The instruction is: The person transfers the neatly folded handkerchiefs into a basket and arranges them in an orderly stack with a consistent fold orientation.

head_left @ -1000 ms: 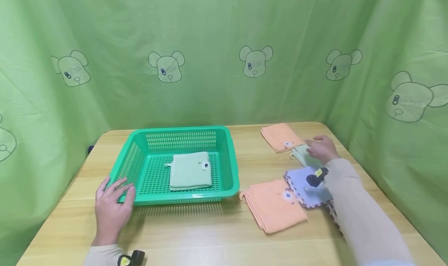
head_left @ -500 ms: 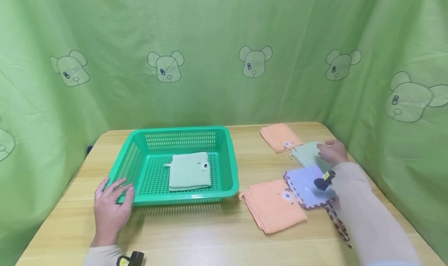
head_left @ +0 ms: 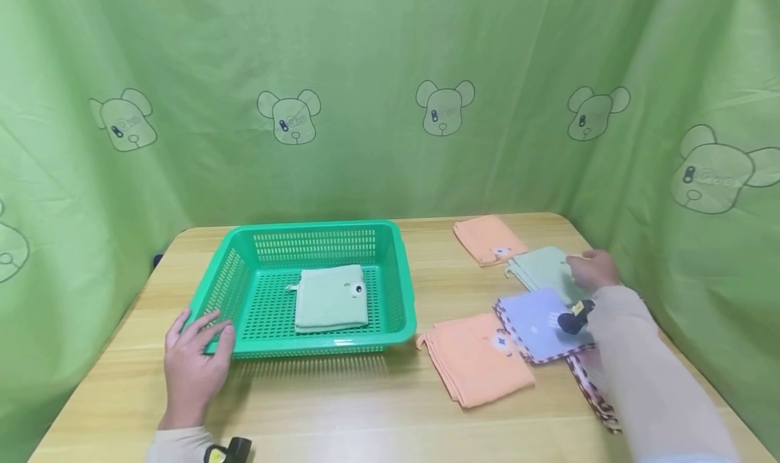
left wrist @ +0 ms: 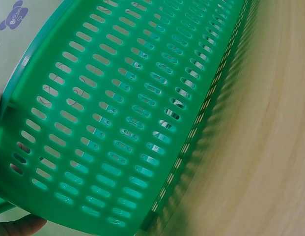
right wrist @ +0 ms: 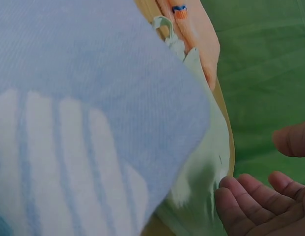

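Note:
My left hand (head_left: 193, 365) rests on the front left corner of a green plastic basket (head_left: 404, 280), its fingers spread. A folded pale green towel (head_left: 332, 300) with a small embroidered face lies inside. At the right, my right hand (head_left: 594, 270) hovers at the far right edge of another pale green towel (head_left: 539, 268); the right wrist view shows its fingers loosely extended beside that towel (right wrist: 216, 157), thumb apart. A light blue towel (head_left: 536, 321) with a checked border overlaps the green one. Under my right forearm, a checked-border cloth (head_left: 590, 385) is partly hidden.
One folded orange towel (head_left: 478, 361) lies in front of the blue one, and a second orange towel (head_left: 487, 238) at the back. Green curtains (head_left: 365, 172) enclose the back and sides of the wooden table (head_left: 317, 409).
My right hand has moved rightward across the pale green towel to its edge, uncovering more of it and of the checked-border cloth. My left hand and the basket stay put.

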Demonstrator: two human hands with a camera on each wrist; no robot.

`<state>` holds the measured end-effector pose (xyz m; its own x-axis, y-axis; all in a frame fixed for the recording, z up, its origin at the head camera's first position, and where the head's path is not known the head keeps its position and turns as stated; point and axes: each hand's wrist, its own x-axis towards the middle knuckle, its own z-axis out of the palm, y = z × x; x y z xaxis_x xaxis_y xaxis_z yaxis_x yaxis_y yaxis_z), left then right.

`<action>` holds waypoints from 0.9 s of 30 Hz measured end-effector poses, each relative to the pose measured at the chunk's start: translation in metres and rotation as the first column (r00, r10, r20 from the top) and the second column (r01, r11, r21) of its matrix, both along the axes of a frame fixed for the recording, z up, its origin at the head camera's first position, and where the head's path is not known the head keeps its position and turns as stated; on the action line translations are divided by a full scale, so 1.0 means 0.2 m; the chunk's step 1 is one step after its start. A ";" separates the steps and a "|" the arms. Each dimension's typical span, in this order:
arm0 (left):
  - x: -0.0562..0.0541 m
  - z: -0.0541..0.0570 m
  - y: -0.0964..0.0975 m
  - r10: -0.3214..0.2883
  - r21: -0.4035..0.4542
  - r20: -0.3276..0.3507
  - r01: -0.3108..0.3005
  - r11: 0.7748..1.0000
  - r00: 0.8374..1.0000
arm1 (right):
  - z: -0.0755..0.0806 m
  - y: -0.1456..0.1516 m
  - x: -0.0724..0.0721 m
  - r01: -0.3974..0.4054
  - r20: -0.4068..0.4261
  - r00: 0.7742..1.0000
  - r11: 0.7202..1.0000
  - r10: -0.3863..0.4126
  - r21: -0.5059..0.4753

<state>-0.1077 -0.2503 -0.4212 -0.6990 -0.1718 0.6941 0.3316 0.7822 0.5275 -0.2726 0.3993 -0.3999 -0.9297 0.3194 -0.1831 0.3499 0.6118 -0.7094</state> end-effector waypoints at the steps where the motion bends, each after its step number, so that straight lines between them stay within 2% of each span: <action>1: 0.00 0.00 0.00 0.000 0.001 0.000 0.000 1.000 1.000 | 0.00 0.01 0.00 0.006 0.006 1.000 1.000 -0.006 -0.001; 13: 0.00 0.01 0.00 -0.006 0.001 -0.001 0.006 1.000 1.000 | -0.01 0.09 0.01 0.007 0.054 0.998 0.998 -0.010 0.055; 27: -0.01 0.01 0.00 -0.008 -0.008 -0.012 0.008 1.000 1.000 | 0.01 0.06 0.04 0.024 0.049 0.998 0.995 -0.029 0.095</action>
